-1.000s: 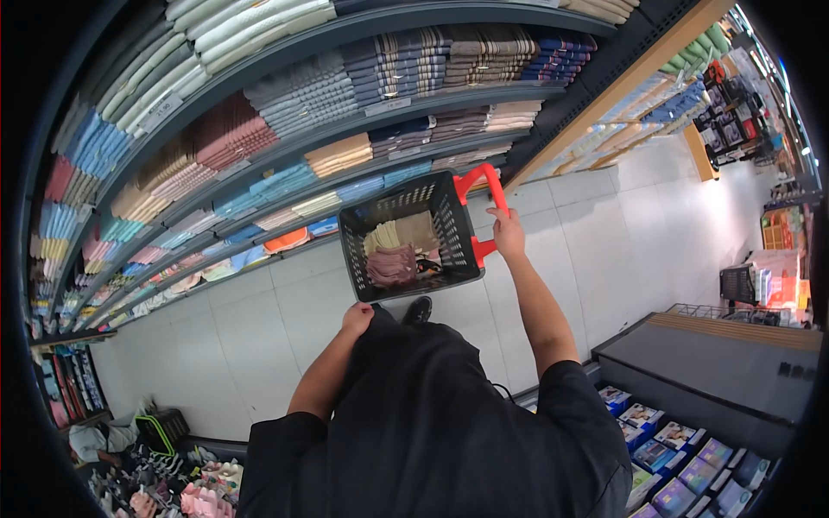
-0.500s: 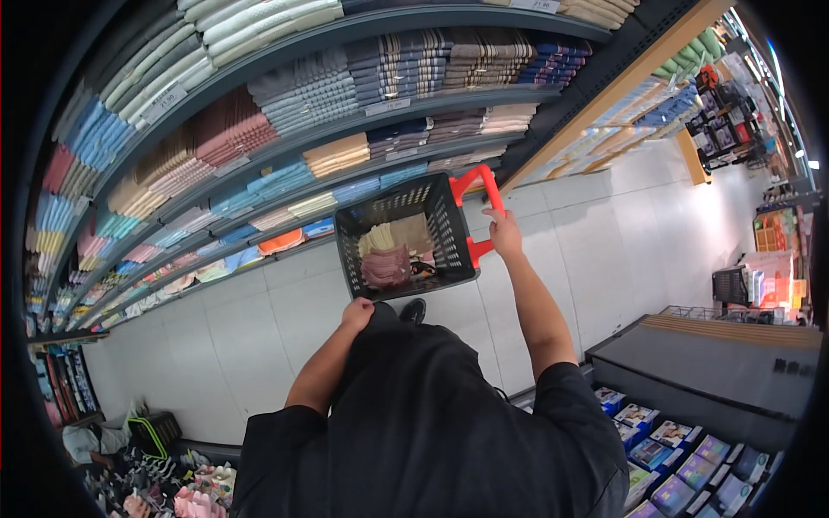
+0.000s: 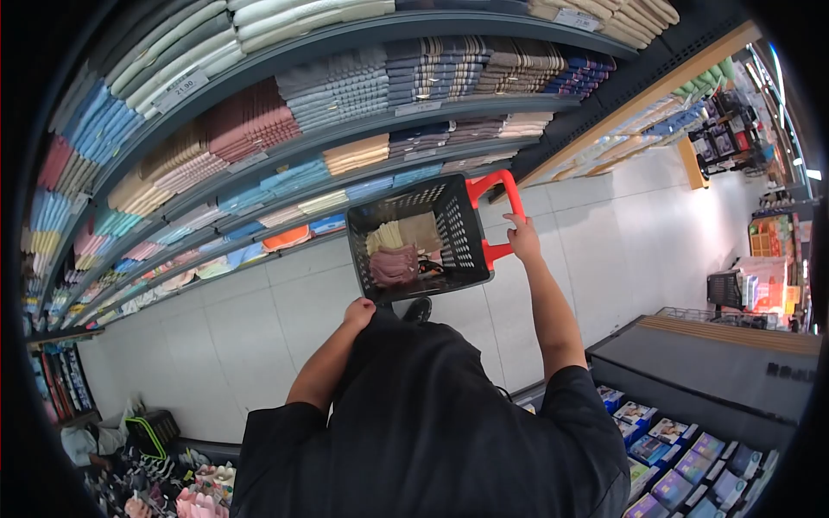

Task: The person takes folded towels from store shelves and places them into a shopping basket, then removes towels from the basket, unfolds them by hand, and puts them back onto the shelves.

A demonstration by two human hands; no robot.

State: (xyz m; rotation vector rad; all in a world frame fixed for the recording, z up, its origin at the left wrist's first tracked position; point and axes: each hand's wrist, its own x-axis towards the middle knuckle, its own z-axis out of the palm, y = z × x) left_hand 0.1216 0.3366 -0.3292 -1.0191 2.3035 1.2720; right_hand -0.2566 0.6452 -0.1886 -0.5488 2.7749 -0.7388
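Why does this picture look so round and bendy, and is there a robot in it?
No robot here, just a person's two bare hands. The camera is on the person's head, looking forward and down, so the view seems very wide and the edges curve. The right hand grips the red handle of a black basket. Inside are folded cloths, including a pink one and a yellow one. The left hand is beside the dark clothing; I can't tell if it holds anything. Around them are a pale floor and shelves of folded cloth.
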